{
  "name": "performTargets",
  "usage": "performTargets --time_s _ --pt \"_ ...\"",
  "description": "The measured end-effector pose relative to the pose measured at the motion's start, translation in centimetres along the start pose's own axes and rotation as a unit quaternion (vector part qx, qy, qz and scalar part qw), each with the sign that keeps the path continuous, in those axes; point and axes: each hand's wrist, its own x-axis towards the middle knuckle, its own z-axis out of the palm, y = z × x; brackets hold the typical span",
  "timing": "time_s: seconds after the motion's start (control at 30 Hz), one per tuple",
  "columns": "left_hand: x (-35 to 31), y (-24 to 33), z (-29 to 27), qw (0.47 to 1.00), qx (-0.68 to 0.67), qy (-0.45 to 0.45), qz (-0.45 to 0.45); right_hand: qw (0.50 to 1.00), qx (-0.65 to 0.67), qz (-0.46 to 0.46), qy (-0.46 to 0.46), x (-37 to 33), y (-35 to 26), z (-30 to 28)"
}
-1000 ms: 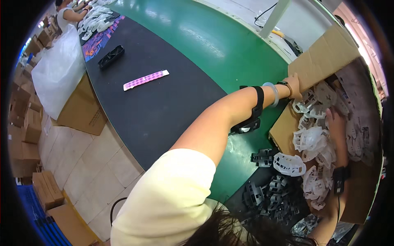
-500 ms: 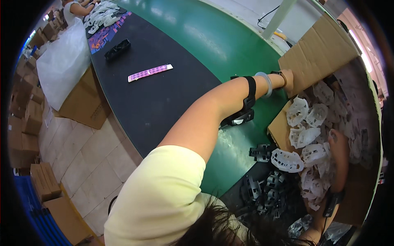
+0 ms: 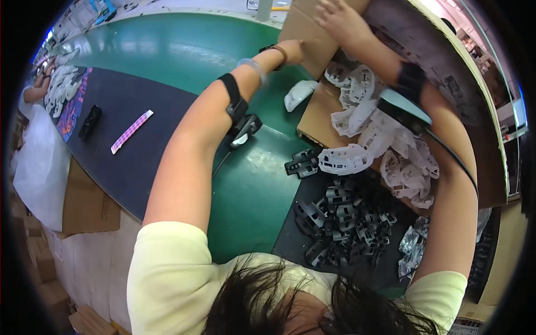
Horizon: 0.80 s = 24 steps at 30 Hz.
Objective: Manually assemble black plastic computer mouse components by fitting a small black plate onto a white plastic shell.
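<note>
A large cardboard box stands on its side of the table, with a raised flap (image 3: 304, 28). My left hand (image 3: 294, 51) is at the flap's left edge, its fingers hidden against the cardboard. Over the flap's upper part, my right hand (image 3: 343, 22) has its fingers spread and nothing visible in them. White molded plastic shells (image 3: 357, 84) with cut-outs fill the box below my right forearm. One slotted white shell (image 3: 345, 159) lies at the box's near edge, beside a black plastic part (image 3: 301, 163). A smooth white piece (image 3: 300, 95) rests on the green table near the flap.
Black plastic parts (image 3: 346, 218) are heaped on a dark mat close to my body. Clear plastic bags (image 3: 412, 245) lie to their right. A pink patterned strip (image 3: 132, 132) and a black object (image 3: 90, 123) sit on the left mat. Another person (image 3: 34, 92) is at the far left.
My right hand has moved from among the white shells up to the flap. The view has turned, and the table and box appear further left. My left hand stays at the flap.
</note>
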Motion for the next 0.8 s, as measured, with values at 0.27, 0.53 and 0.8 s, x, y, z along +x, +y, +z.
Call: performTargets --time_s 0.27,0.53,0.8 --pt "-7.7 -0.7 -2.0 0.995 -0.067 -0.077 0.020 0.983 0.035 0.008 -0.179 -1.7 -1.7 4.5" --pt "-16.3 6.3 1.4 0.992 -0.059 -0.103 0.043 0.968 0.125 -0.008 -0.217 -2.5 -2.2 1.9" --pt "-18.9 11.8 -1.5 0.991 -0.022 0.061 0.115 0.951 0.228 -0.004 -0.210 -2.9 -1.3 0.9"
